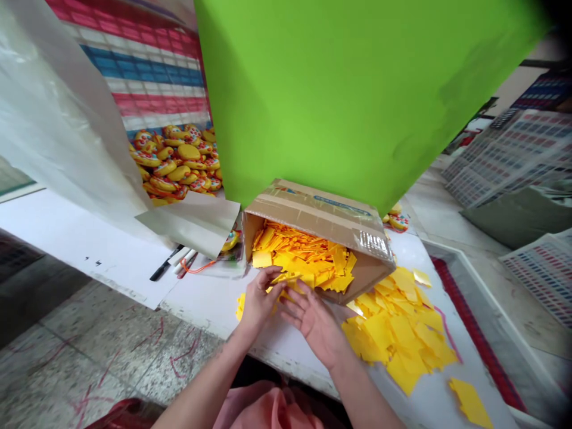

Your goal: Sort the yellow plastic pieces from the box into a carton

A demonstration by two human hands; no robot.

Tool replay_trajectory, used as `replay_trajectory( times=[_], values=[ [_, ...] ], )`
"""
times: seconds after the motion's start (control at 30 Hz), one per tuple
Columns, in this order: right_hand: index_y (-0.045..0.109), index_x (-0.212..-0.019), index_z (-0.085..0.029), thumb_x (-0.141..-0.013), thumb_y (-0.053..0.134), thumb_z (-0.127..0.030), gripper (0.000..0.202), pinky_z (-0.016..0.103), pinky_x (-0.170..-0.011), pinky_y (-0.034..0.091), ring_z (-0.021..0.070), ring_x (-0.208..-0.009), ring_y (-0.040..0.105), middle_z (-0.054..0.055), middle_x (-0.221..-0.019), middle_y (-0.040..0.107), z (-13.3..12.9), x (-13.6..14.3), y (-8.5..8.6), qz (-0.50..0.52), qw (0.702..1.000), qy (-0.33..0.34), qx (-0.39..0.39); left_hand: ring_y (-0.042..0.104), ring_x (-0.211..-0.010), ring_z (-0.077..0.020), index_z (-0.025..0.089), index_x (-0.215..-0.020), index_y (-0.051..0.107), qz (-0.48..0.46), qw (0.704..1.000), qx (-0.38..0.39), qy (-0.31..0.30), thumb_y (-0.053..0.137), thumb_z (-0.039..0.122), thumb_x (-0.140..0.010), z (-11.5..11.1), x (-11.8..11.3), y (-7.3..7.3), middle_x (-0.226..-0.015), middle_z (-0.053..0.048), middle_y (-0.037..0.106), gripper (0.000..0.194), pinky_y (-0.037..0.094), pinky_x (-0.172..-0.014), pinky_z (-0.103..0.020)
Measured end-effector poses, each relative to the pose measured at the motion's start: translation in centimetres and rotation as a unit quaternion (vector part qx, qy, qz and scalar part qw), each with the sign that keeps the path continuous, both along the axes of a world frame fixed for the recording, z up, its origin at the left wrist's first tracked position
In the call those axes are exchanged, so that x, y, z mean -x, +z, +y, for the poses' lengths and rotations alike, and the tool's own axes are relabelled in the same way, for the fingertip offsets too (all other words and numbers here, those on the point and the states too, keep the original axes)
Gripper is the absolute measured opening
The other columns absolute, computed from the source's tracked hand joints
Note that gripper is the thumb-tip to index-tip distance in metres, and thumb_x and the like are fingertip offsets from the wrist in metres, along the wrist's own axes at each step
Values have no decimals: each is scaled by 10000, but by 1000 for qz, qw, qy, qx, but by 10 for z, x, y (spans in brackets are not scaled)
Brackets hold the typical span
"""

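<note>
My left hand (260, 301) is at the front of an open cardboard box, thumb and fingers bent together on a small flat yellow piece (289, 278). Close beside it, my right hand (316, 322) has its palm turned up and its fingers apart, with the fingertips near that same piece; whether they touch it is hard to see. The cardboard box (313, 205) lies on its side with its mouth toward me, full of thin yellow-orange pieces (304, 247). To its right, a loose pile of flat yellow pieces (397, 330) spreads over the white tabletop (214, 304).
A large green panel (339, 89) stands behind the box. Left of it, a striped bag (152, 77) holds many yellow painted toys (179, 158). Pens (165, 265) and a grey sheet (196, 220) lie left of the box. A white crate (496, 322) is beyond the right edge.
</note>
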State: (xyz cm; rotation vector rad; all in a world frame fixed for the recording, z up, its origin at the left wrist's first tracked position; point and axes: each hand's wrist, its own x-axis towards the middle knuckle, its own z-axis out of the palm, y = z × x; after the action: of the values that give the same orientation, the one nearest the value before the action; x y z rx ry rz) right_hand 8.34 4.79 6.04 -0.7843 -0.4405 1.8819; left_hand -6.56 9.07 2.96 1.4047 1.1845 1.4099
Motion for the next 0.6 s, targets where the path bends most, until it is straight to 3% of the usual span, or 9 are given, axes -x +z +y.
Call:
replay_trajectory(
  times=[0.17,0.3,0.4,0.5,0.6],
  values=[
    [630,-1118,-244,-838,660,-455,352,309,-766,537,185,-992,635,35,-1137,678,-7,10,-7,158,985,-14,70,621,-1010,-202,223,-1078,621,196,977,-65,-58,557,81,-826,-39,-5,5,-1039,-53,673,297,514,-895,-374],
    [641,-1078,-234,-828,678,-387,295,251,-582,525,154,-764,657,21,-993,714,-17,6,-21,140,981,-36,131,510,-1215,-252,235,-1203,584,243,956,-102,-131,694,236,-811,-62,-3,0,-1220,-94,612,407,444,-1015,-423],
    [642,-1079,-236,-796,706,-376,322,294,-624,557,167,-752,668,20,-981,719,-25,0,-28,110,985,-45,126,499,-1226,-252,244,-1234,556,232,953,-100,-168,725,373,-782,-71,5,-2,-1261,-93,593,500,434,-1023,-408],
    [639,-1077,-216,-796,710,-300,301,330,-792,563,190,-955,662,42,-1096,699,-32,-8,-28,125,984,-75,104,586,-1082,-212,239,-1168,570,231,965,-51,-109,598,355,-889,-71,13,-3,-1135,-71,650,304,480,-930,-370],
    [638,-1062,-175,-814,698,-248,265,328,-806,561,193,-957,672,91,-1109,695,-39,-19,-28,136,978,-82,135,622,-961,-200,211,-1101,578,257,966,-24,-22,502,311,-941,-60,15,-7,-1022,-65,672,204,502,-847,-356]
  ],
)
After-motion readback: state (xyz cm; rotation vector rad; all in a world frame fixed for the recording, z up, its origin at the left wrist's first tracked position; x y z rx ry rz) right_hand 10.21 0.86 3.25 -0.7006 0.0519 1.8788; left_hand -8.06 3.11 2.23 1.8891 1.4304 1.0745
